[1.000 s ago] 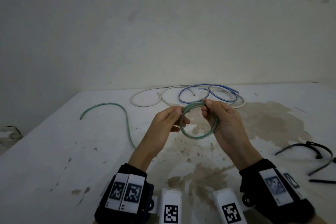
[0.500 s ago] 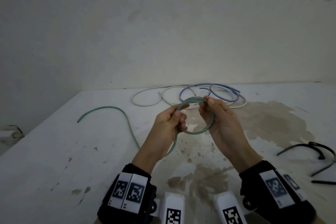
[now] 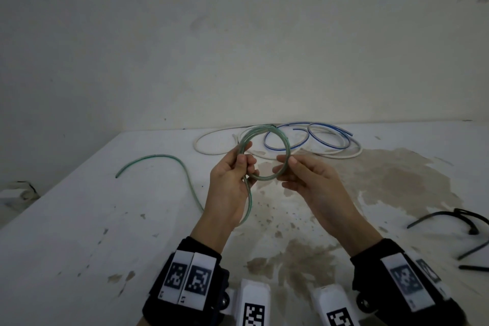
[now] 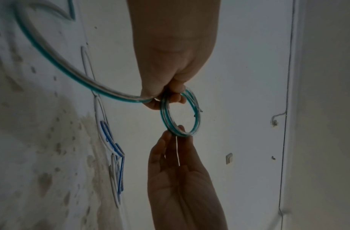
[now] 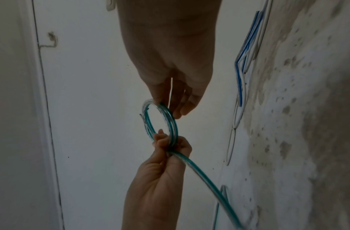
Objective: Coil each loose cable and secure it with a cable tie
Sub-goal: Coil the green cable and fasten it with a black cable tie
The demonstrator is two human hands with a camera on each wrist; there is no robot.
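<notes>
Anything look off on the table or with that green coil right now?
Only the table: brown stains spread across its right side, paint chipped. The green cable coil looks tidy between left hand and right hand, tail trailing left.

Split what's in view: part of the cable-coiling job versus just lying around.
In the job:
- green cable, partly coiled, in both hands' grip
- left hand
- right hand
- blue cable, loose
- white cable, loose
- black cable ties

Lying about:
- stained table

A stained white table (image 3: 79,233) stands against a scuffed pale wall (image 3: 238,34).
</notes>
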